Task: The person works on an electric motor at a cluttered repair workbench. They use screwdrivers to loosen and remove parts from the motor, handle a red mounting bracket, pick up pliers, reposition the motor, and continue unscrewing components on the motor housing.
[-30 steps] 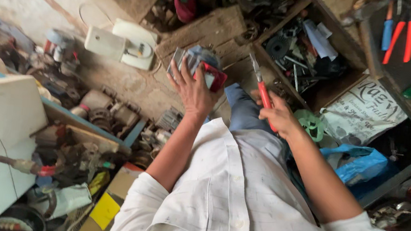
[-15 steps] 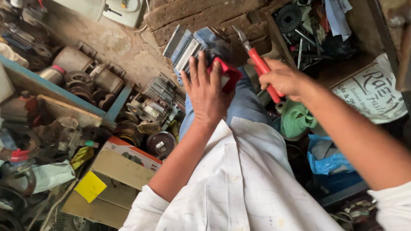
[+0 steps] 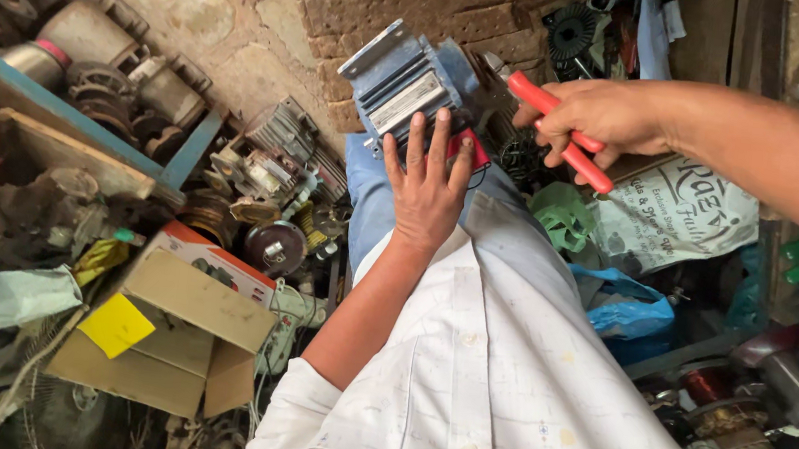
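Note:
A grey-blue electric motor [image 3: 403, 83] with cooling fins rests on my knee, on the blue trouser leg [image 3: 372, 202]. My left hand [image 3: 428, 183] lies flat on the motor's near end, fingers spread, covering a small red part [image 3: 473, 149]. My right hand [image 3: 595, 116] grips red-handled pliers [image 3: 564, 133], whose metal jaws point at the motor's upper right side. My white shirt fills the lower middle of the view.
Old motors and metal parts [image 3: 267, 182] crowd the floor at left beside a blue-edged shelf [image 3: 58, 123]. An open cardboard box [image 3: 174, 330] sits lower left. A printed paper sheet [image 3: 683, 218], a green plastic piece [image 3: 566, 216] and a blue bag [image 3: 626, 310] lie at right.
The view has moved closer and tilted, so the motor and hands look larger. My left hand stays pressed on the motor. My right hand has kept the pliers at the motor's side.

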